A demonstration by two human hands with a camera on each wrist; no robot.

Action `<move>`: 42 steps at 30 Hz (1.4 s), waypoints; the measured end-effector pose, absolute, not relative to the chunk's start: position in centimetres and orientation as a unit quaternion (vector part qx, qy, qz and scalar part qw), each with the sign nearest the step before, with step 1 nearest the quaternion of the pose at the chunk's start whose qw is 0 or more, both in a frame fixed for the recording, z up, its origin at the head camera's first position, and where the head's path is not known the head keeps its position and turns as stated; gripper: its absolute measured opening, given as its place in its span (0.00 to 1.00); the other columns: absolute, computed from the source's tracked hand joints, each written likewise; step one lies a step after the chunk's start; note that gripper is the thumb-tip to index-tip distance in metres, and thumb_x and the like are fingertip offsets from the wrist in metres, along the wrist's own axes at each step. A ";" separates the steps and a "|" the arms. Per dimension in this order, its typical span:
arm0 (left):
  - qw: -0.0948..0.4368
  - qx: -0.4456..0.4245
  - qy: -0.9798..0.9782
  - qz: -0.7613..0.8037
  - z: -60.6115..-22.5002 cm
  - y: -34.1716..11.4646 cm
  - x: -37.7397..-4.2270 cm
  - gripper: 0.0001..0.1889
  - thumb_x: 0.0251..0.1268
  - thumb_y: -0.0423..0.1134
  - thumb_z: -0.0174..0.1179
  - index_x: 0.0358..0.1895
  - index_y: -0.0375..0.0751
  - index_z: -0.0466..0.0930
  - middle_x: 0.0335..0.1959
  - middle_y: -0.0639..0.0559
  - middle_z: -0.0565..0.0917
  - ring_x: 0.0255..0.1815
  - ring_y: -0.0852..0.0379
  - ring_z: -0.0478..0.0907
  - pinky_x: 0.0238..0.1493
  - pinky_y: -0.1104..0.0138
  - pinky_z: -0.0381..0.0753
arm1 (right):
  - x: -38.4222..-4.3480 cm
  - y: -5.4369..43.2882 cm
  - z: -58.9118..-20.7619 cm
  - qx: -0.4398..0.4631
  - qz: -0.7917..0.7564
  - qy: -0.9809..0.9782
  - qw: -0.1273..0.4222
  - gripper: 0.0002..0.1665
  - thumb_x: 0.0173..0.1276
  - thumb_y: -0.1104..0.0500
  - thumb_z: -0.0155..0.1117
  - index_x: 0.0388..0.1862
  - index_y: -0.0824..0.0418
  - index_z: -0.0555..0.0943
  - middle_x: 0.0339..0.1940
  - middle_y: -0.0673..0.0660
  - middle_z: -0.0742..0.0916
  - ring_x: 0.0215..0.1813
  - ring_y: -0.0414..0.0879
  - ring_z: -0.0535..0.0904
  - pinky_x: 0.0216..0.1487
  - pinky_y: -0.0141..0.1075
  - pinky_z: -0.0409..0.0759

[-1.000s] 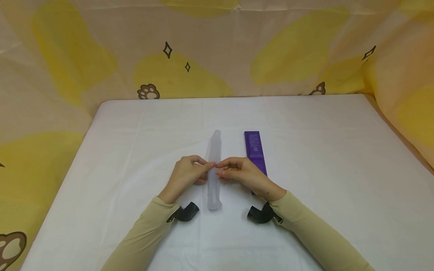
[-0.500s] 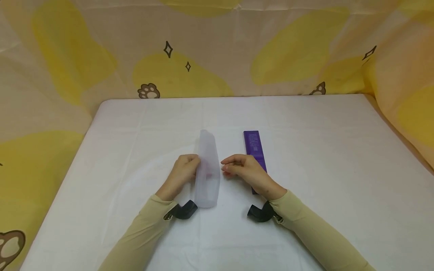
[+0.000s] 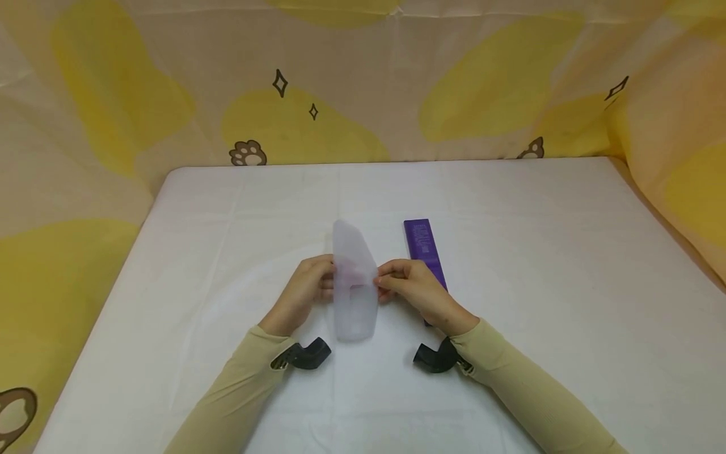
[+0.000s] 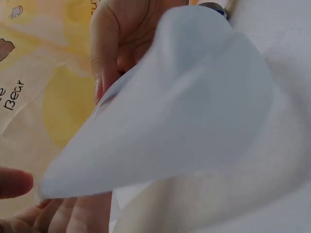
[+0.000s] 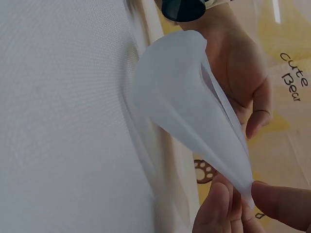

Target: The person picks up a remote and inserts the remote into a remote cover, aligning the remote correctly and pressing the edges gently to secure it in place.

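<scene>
A frosted translucent plastic bag (image 3: 354, 315) stands on edge between my two hands, curled, with a slit between its layers in the right wrist view. My right hand (image 3: 420, 287) pinches its right edge; thumb and fingertips meet at the bag's narrow tip in that wrist's view. My left hand (image 3: 306, 290) is at the opposite edge, its fingers partly hidden behind the bag. In the left wrist view the left thumb (image 4: 14, 182) is just off the bag's edge. A slim purple box (image 3: 423, 246) with small print lies beside my right hand, partly covered by it.
A white cloth (image 3: 539, 284) covers the table. Yellow and beige patterned fabric (image 3: 482, 88) hangs behind it and at both sides. A black wrist camera (image 3: 311, 354) sits at the left wrist, another black wrist camera (image 3: 435, 358) at the right.
The bag has turned from nearly edge-on to show its broad face. My right hand let go, then pinched its right edge again; my left fingers spread apart. The purple box shifted slightly left.
</scene>
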State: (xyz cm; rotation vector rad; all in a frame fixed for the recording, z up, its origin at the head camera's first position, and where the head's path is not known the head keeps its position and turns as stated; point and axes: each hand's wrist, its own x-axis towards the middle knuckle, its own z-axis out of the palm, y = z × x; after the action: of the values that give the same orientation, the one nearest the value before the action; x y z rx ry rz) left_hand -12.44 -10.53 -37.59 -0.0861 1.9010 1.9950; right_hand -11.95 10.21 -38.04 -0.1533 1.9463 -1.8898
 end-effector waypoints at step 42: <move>0.239 0.012 0.574 0.783 -39.2 -8.2 -13.5 0.20 0.73 0.29 0.41 0.64 0.25 0.59 0.60 0.35 0.70 0.55 0.47 0.74 0.57 0.55 0.74 | -13.2 12.7 -37.1 -0.059 -0.646 0.742 0.173 0.13 0.63 0.69 0.62 0.44 0.77 0.77 0.33 0.61 0.85 0.33 0.46 0.83 0.39 0.36 0.82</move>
State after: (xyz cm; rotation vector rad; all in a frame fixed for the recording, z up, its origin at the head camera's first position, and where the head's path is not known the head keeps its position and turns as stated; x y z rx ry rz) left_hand -13.50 -8.16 -39.17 0.0330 1.5729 2.1434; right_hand -13.15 12.74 -37.14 -0.1685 2.1038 -1.8316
